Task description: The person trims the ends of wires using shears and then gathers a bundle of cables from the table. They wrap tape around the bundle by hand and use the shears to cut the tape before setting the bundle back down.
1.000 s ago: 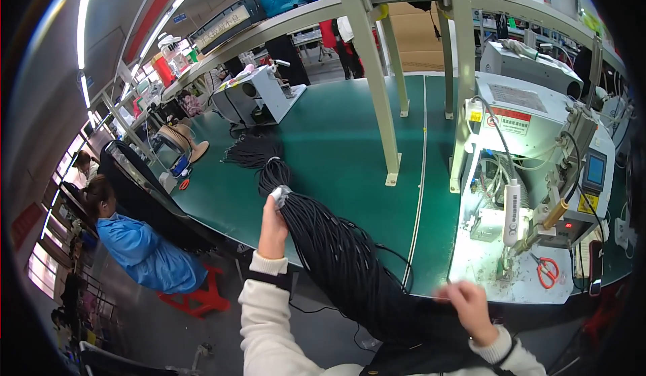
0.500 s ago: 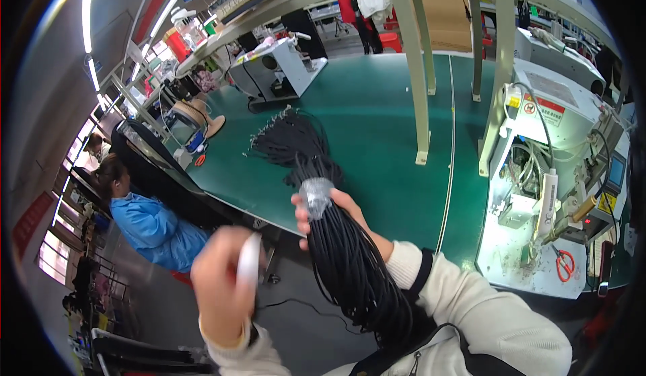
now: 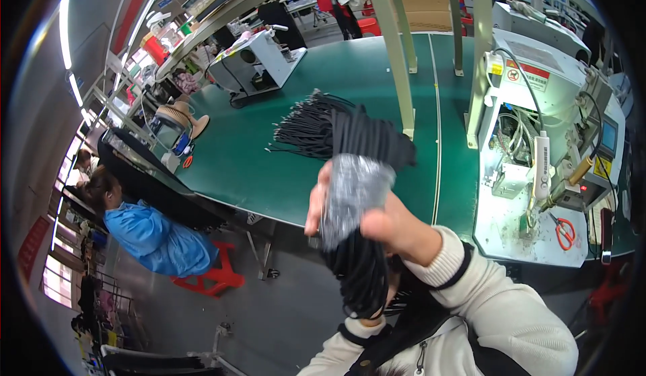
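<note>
1. Holding: black cable bundle (image 3: pixel 373 135), one, raised at the near edge of the green counter (image 3: pixel 256 120); silver-tipped ends fan over the green top, contact uncertain.
2. Right hand (image 3: pixel 400 231): fingers and thumb clamped around the bundle's clear plastic wrap (image 3: pixel 356 191).
3. Left hand (image 3: pixel 371 321): low, mostly hidden by cables; finger state cannot be told.
4. Handling, judged: weighty in bulk, soft, bendy; wrap probably slick, tips prone to snag. Best hold: wrapped section, with support beneath the drooping length.
5. Obstacles: pale shelf post (image 3: pixel 392 53), just beyond the bundle; white machine (image 3: pixel 525 53), right.
6. Surroundings: red-handled scissors (image 3: pixel 565 233), beside the machine; co-worker in blue (image 3: pixel 158 238), left, on red stool (image 3: pixel 219 275).
</note>
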The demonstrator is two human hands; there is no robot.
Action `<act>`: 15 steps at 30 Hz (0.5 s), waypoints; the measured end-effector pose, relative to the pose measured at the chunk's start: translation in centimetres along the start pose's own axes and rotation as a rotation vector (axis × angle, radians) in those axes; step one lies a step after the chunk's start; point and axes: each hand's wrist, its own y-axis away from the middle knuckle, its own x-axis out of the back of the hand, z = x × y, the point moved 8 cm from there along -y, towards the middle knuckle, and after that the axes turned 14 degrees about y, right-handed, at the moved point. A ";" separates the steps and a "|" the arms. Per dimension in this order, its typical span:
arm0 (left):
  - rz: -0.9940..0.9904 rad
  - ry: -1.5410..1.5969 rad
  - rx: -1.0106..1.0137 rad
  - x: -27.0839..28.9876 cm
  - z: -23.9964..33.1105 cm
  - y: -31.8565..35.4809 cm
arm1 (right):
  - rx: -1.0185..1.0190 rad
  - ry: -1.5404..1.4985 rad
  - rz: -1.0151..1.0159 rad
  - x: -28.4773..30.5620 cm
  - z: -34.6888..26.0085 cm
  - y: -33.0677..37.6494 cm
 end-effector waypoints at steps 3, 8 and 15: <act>0.065 -0.092 -0.068 2.8 6.3 -1.4 | 0.010 0.031 -0.075 -2.4 -1.1 2.0; -0.073 -0.217 -0.032 1.9 6.7 -9.4 | 0.560 0.221 -0.086 -3.9 -6.1 4.4; -0.328 -0.367 0.064 8.7 3.9 -9.9 | 0.586 0.347 0.083 -1.0 -7.0 3.3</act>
